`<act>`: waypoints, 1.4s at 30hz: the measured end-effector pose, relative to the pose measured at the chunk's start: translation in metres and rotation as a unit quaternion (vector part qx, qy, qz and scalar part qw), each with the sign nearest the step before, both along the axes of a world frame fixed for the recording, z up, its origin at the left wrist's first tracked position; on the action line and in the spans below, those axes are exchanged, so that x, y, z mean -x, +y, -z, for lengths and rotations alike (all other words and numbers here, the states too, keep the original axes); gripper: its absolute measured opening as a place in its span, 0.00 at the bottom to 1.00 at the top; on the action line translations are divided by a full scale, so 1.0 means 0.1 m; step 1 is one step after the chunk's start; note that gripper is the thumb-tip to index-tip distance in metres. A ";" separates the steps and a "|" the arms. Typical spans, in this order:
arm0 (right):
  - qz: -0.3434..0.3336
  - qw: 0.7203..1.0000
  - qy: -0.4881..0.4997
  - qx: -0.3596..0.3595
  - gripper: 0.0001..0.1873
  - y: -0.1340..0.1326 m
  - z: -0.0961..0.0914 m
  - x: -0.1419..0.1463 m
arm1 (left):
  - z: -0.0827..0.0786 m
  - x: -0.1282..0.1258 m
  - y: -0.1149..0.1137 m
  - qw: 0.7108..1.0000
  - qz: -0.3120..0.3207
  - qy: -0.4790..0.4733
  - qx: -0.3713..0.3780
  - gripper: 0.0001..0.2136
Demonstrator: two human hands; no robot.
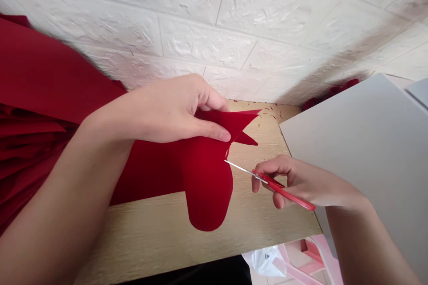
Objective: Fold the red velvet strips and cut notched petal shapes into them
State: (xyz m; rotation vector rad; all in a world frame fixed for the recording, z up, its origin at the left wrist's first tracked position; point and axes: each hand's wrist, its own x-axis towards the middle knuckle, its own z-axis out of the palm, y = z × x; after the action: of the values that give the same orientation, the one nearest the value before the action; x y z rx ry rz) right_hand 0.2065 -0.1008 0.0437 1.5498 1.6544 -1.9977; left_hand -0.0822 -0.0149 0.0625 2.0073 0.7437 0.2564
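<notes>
The pointed red cutout (pixel 207 182) is lying over the tabletop, its rounded lobe extending toward the near edge. The left hand (pixel 167 111) is pinching its upper part between the thumb and curled fingers. The right hand (pixel 304 182) is gripping red-handled scissors (pixel 284 189), its fingers curled and pressed around the handles, and the steel blade tip is touching the cutout's edge. Red snippets (pixel 267 113) are scattering across the far end of the light wood-grain tabletop (pixel 167 236). A red cloth (pixel 36 71) is draping along the left side, beneath the left forearm. An embossed white brick-pattern wall (pixel 167 22) is rising behind the table. A grey board (pixel 361 142) is standing just beside the tabletop at right. Beyond the near table edge, a white plastic bag (pixel 264 262) and pink plastic furniture (pixel 301 254) are showing.
</notes>
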 end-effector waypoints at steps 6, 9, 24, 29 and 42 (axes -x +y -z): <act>-0.003 1.000 0.028 0.005 0.11 0.01 0.00 -0.01 | 0.00 -0.01 -0.01 1.000 0.017 -0.015 -0.012 0.09; -0.005 1.000 0.023 -0.001 0.11 0.01 0.01 -0.01 | 0.01 -0.01 -0.01 1.000 0.015 -0.010 -0.011 0.09; -0.001 1.000 0.011 -0.004 0.05 0.01 0.02 0.00 | 0.01 -0.02 0.00 1.000 0.008 -0.002 0.012 0.10; -0.002 1.000 0.008 -0.007 0.05 0.01 0.05 -0.02 | 0.00 -0.03 -0.01 1.000 0.003 -0.006 -0.002 0.10; 0.012 1.000 0.015 -0.012 0.05 0.01 0.05 -0.02 | 0.00 -0.04 -0.01 1.000 -0.004 0.009 0.002 0.11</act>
State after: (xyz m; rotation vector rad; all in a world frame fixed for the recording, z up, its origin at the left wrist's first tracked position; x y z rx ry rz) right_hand 0.2080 -0.0998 0.0386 1.5614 1.6852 -2.0307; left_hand -0.0781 -0.0161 0.0626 2.0057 0.7639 0.2414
